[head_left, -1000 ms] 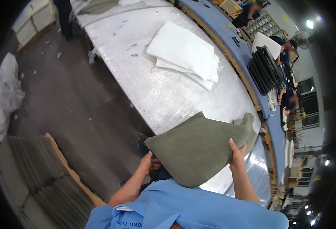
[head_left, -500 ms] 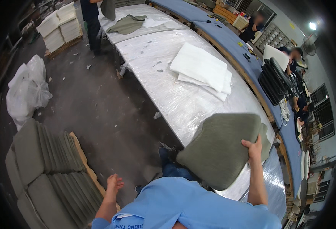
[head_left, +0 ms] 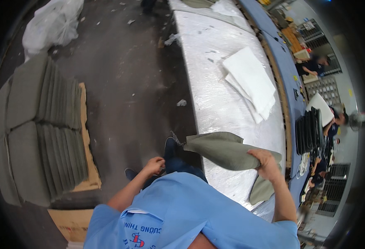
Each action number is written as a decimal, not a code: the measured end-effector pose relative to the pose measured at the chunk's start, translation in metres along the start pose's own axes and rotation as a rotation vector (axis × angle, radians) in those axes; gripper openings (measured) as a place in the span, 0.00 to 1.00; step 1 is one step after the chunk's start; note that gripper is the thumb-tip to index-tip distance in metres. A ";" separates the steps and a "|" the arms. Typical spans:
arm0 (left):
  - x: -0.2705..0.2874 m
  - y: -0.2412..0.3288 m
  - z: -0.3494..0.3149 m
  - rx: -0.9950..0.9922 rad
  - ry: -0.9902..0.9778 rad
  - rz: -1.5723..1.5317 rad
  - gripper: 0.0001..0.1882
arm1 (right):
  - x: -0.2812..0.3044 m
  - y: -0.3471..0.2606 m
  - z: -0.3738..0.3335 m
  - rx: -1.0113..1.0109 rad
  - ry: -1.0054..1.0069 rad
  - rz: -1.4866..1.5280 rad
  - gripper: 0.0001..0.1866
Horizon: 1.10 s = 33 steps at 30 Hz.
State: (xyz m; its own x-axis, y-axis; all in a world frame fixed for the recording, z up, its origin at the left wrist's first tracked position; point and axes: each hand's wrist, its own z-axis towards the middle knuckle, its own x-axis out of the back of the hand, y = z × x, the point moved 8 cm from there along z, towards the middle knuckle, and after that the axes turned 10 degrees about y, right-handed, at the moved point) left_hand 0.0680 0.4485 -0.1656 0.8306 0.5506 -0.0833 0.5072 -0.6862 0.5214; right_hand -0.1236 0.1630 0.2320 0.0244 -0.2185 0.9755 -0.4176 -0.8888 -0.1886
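Observation:
My right hand [head_left: 268, 164] grips the near right edge of an olive-green cushion [head_left: 222, 151], thumb on top. The cushion is tilted up, so it shows narrow and curved above the near end of the plastic-wrapped table [head_left: 215, 95]. Beneath my right wrist, a second olive-green piece [head_left: 262, 190] lies on the table. My left hand [head_left: 154, 166] hangs in front of my body, next to my leg, fingers curled together and nothing visible in them. Folded white sheets of padding [head_left: 251, 79] lie farther up the table.
Grey-green cushions [head_left: 26, 95] stand packed in two rows on cardboard [head_left: 87, 149] at left. Behind them is a clear plastic bag [head_left: 53, 27]. A blue-topped table [head_left: 290, 74] runs along the right, bearing stacked black pieces [head_left: 309, 130]. Several people work beyond it.
The cushion in my right hand has turned from broad face up to tilted on edge. My left hand has swung right, toward my body. The view has shifted, bringing the cushion rows higher.

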 end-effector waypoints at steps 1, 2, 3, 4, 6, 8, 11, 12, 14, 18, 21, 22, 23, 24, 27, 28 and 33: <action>-0.012 0.003 0.003 -0.064 -0.010 0.080 0.26 | -0.012 0.003 0.000 0.039 -0.023 -0.030 0.40; -0.019 0.006 0.011 -0.129 -0.005 0.156 0.27 | -0.013 0.001 0.009 0.043 -0.021 -0.008 0.39; -0.028 0.008 0.016 -0.189 -0.010 0.241 0.28 | -0.012 -0.004 0.013 0.034 -0.021 0.014 0.37; -0.035 0.008 0.023 -0.179 -0.030 0.246 0.30 | -0.010 -0.006 0.019 0.023 -0.021 0.036 0.36; -0.054 0.023 0.041 -0.178 -0.104 0.266 0.34 | -0.007 0.004 0.022 0.005 -0.073 0.049 0.38; -0.066 0.037 0.059 -0.251 -0.004 0.285 0.40 | -0.008 0.013 0.021 -0.016 -0.117 0.065 0.40; -0.085 0.052 0.087 -0.280 0.045 0.342 0.46 | -0.010 0.021 0.024 -0.027 -0.147 0.100 0.39; -0.089 0.054 0.095 -0.269 0.051 0.359 0.48 | -0.011 0.021 0.031 -0.039 -0.185 0.107 0.40; -0.097 0.061 0.109 -0.280 0.019 0.305 0.45 | -0.013 0.024 0.047 -0.060 -0.266 0.113 0.40; -0.127 0.061 0.134 -0.407 -0.008 0.165 0.33 | -0.029 0.063 0.064 -0.390 -0.617 0.617 0.35; -0.138 0.049 0.140 -0.322 -0.080 0.005 0.27 | -0.087 0.079 0.110 -0.413 -0.825 0.600 0.27; -0.135 0.049 0.139 -0.338 -0.048 -0.057 0.26 | -0.118 0.067 0.139 -0.186 -0.846 0.432 0.28; -0.134 0.047 0.137 -0.356 -0.019 -0.118 0.26 | -0.158 0.062 0.162 -0.170 -0.855 0.359 0.28; -0.134 0.045 0.136 -0.378 0.008 -0.174 0.26 | -0.202 0.051 0.184 -0.159 -0.780 0.446 0.28; -0.155 0.035 0.140 -0.441 0.016 -0.271 0.25 | -0.329 0.012 0.215 0.101 -0.696 0.377 0.30; -0.161 0.037 0.138 -0.447 0.009 -0.313 0.26 | -0.358 0.006 0.214 0.272 -0.649 0.219 0.28; -0.154 0.027 0.119 -0.345 0.106 -0.075 0.25 | -0.432 0.007 0.189 0.037 -1.005 0.005 0.24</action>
State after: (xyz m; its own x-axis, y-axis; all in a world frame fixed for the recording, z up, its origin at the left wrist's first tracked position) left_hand -0.0191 0.2885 -0.2395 0.7565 0.6518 -0.0532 0.4432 -0.4512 0.7746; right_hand 0.0349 0.1748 -0.2121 0.7850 -0.4458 0.4301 -0.3921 -0.8951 -0.2123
